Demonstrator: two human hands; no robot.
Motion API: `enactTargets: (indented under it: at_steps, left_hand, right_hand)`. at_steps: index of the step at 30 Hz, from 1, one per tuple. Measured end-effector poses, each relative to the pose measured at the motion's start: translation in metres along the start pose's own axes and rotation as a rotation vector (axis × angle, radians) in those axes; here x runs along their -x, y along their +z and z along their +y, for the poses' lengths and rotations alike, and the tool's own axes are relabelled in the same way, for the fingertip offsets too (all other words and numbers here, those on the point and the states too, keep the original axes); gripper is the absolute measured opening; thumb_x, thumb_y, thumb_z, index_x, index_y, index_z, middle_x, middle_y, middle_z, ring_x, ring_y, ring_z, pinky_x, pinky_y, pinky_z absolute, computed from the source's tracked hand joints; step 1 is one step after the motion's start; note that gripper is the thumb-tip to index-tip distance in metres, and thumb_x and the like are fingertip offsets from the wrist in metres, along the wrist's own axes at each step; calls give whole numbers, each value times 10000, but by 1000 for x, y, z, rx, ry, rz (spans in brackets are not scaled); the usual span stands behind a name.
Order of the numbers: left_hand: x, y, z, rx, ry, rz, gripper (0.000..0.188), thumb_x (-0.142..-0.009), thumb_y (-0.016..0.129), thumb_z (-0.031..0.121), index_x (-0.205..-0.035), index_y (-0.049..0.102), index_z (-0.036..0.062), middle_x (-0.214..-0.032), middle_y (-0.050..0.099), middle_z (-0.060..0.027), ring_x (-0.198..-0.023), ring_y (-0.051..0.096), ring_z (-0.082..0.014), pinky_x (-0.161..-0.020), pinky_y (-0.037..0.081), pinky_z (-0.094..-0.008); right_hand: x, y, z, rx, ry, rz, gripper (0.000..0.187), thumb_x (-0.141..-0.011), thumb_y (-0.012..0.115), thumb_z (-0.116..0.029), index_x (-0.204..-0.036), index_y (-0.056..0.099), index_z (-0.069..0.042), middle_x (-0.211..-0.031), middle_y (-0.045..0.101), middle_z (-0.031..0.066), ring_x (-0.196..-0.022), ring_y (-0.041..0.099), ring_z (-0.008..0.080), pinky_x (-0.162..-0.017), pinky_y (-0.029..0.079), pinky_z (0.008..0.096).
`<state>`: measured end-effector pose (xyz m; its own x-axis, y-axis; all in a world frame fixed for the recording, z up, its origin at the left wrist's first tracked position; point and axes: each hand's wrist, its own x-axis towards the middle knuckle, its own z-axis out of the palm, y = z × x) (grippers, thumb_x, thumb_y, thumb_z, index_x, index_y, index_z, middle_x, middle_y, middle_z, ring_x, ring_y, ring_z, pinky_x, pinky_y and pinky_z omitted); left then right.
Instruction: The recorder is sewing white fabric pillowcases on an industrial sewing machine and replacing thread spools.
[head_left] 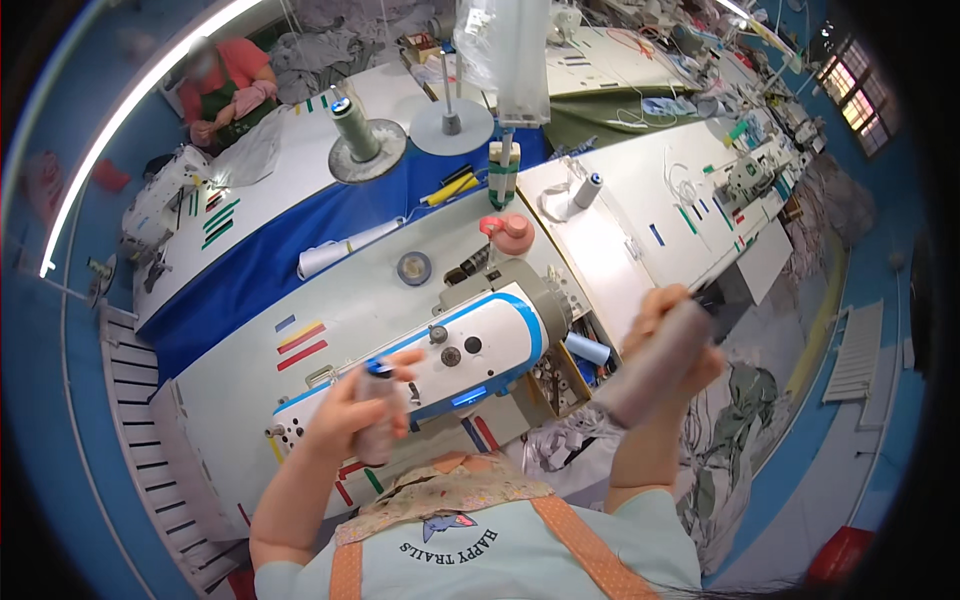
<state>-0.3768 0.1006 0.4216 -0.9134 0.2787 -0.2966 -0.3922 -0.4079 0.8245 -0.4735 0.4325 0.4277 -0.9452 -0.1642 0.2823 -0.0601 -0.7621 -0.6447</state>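
Head view: L hand (362,405) fingers (405,360) curled and closed round a small grey thread spool (377,425) w/ blue cap, held upright just in front of the white-and-blue sewing machine (455,360). R hand (672,345) fingers wrapped round a larger grey cone of thread (655,365), tilted, raised off to the right of the machine, clear of the counter (250,370).

Handling (judged): both light, rigid core, wound thread surface soft and prob. grippy; small spool's cap end could be slick. Best hold approx. mid-body, not the wound ends, to avoid loosening turns.

Hard to see: cone blurred, tip behind fingers; spool base covered by palm. Needle area of machine hidden by L hand. Fisheye rim dark; a second person (228,90) at far counter, detail indistinct.
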Motion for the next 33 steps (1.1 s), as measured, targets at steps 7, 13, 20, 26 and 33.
enactTargets:
  at_steps: [7,13,20,26,33]
  left_hand:
    - [-21,14,-23,165,-8,-184,457,-813,647,290,-1163,530,22,-1041,613,-118,-808,616,-168,-668,529,-268]
    - [24,-24,25,176,568,89,493,-875,553,504,-1072,453,62,-662,478,-35,-483,441,-118,-384,416,-212]
    - [136,-103,77,74,869,120,449,-927,554,345,-1183,392,14,-709,455,-67,-554,451,-139,-419,455,-239]
    - [262,-147,115,18,1237,437,377,-924,545,214,-1203,431,-12,-778,459,-67,-727,500,-154,-618,501,-246]
    - [232,-265,19,-1,865,1112,264,-944,515,193,-1181,507,78,-1018,551,-54,-989,536,-163,-869,442,-312]
  right_hand:
    - [-2,57,43,274,100,-332,541,-640,755,-203,-1056,504,37,-954,593,190,-878,588,232,-780,479,316]
    - [-1,57,62,276,226,-74,609,-628,806,-318,-1027,518,41,-910,601,189,-786,604,192,-685,493,269]
    - [-15,54,76,158,331,20,597,-610,710,-356,-1031,508,18,-857,569,166,-682,568,167,-578,478,234]
    - [-20,43,84,184,380,59,554,-664,625,-398,-1026,502,3,-860,546,116,-672,539,120,-547,451,206]
    - [-15,47,94,187,358,50,547,-683,619,-369,-1057,492,9,-887,545,117,-683,547,129,-558,468,212]
